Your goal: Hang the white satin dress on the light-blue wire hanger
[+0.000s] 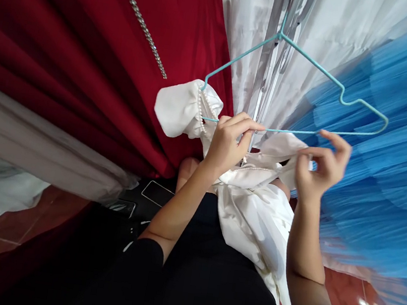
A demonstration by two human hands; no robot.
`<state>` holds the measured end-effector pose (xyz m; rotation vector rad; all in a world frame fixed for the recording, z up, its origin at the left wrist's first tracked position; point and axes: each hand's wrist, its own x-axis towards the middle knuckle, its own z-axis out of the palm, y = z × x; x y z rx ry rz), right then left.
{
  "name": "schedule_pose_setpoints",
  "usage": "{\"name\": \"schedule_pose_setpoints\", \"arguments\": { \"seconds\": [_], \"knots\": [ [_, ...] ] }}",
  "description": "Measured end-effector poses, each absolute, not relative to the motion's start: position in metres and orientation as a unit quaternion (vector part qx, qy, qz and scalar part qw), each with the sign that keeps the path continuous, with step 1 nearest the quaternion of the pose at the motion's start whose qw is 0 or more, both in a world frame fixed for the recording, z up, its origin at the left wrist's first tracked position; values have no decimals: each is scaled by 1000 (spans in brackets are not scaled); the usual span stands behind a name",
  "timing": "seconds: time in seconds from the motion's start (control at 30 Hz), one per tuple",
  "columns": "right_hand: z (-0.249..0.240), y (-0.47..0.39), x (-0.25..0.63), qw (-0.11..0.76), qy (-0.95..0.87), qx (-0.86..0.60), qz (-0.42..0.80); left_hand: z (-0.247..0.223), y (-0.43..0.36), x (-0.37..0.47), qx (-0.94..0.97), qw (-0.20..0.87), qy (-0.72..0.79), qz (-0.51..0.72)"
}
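The left hand (230,143) has a narrow grip, fingers pinched on the lower bar of the hanger (280,35), probably to steady it. One end of the hanger reaches into a pearl-edged shoulder of the white dress (250,213), which seems to support that side. The right hand's (319,167) grip pinches the dress's other side near the bar, apparently keeping it raised; the skirt drapes below both hands.

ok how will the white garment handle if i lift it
Probably floppy: the garment droops in soft, loose folds. Likely a bit slippery too, as the cloth looks smooth with a faint sheen. The sleeve may hold some shape, since it puffs out beside the end of the hanger.
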<state>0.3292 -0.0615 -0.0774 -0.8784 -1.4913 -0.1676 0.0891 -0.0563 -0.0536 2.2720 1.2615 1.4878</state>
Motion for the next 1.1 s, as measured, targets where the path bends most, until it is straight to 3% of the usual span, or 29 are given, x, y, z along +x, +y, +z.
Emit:
{"name": "schedule_pose_setpoints", "arguments": {
  "seconds": [0.17,0.27,0.43,0.57,0.7,0.9,1.1],
  "knots": [
    [-42,-32,402,740,-500,-440,-99,-50,-58,74,761,71,423,486],
    [-7,-16,413,715,-526,-446,-112,-49,-59,73,765,74,423,479],
    [35,-25,354,629,-642,-425,-110,-51,-56,78,759,64,417,496],
    [30,-43,315,613,-697,-373,-10,-54,-52,80,755,42,439,486],
    [2,-40,327,666,-603,-429,-91,-54,-51,78,750,25,451,482],
    [-15,-27,349,522,-559,-643,38,-55,-52,79,748,15,463,476],
    [-1,-30,352,508,-555,-658,26,-55,-50,81,744,24,461,482]
  ]
}}
